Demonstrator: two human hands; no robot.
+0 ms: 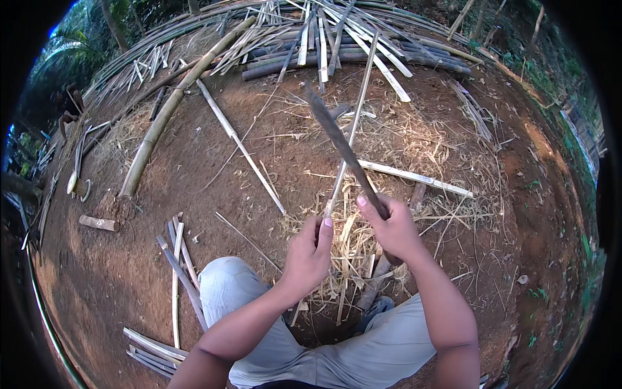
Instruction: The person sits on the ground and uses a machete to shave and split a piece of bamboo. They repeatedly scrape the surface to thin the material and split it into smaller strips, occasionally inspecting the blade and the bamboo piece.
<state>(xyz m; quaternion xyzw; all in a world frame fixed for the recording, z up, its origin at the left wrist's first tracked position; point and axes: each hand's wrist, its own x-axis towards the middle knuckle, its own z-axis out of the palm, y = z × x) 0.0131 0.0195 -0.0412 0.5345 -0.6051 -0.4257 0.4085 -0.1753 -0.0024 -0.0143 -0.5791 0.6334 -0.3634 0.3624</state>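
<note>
My left hand (308, 254) grips the near end of a long thin bamboo strip (355, 117) that runs away from me toward the far pile. My right hand (392, 228) is closed on the handle of a long dark knife (337, 139). The blade points up and to the left and crosses over the strip just beyond my hands. Both hands are held above my knees, which are in light grey trousers (233, 285). Pale bamboo shavings (353, 243) lie on the ground beneath the hands.
A large pile of split bamboo slats (324, 32) lies at the far side. A thick bamboo pole (168, 110) lies at the left, a thinner slat (240, 146) beside it. Short strips (178, 259) lie by my left knee. The ground is bare red earth.
</note>
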